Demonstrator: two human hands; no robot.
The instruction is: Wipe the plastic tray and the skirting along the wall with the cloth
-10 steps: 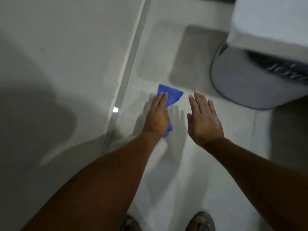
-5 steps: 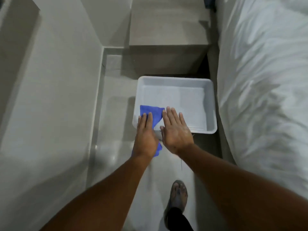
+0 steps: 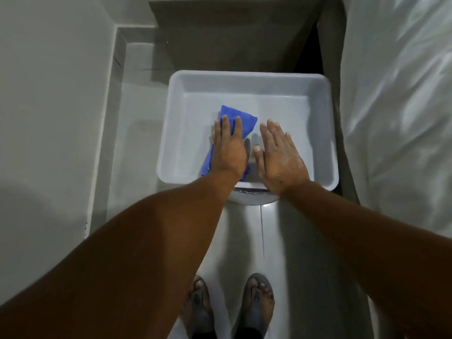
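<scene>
Head view: both hands now reach well over the plastic tray (image 3: 247, 79), where half a second ago they hung only at its near rim and a second ago they were over bare floor beside the wall. The left hand (image 3: 228, 149) lies flat, fingers nearly straight, with the blue cloth (image 3: 241, 119) pinned under its palm — the folded end pokes out past the fingertips, the rest trails back under the wrist. The right hand (image 3: 281, 157) is spread open beside it and grips nothing; whether it touches the tray's bottom I cannot tell. The tray sits on the floor between the wall and the bed (image 3: 401, 106). The tray wipe seems just begun, and the skirting (image 3: 111, 113) along the wall on the left looks yet to come.
</scene>
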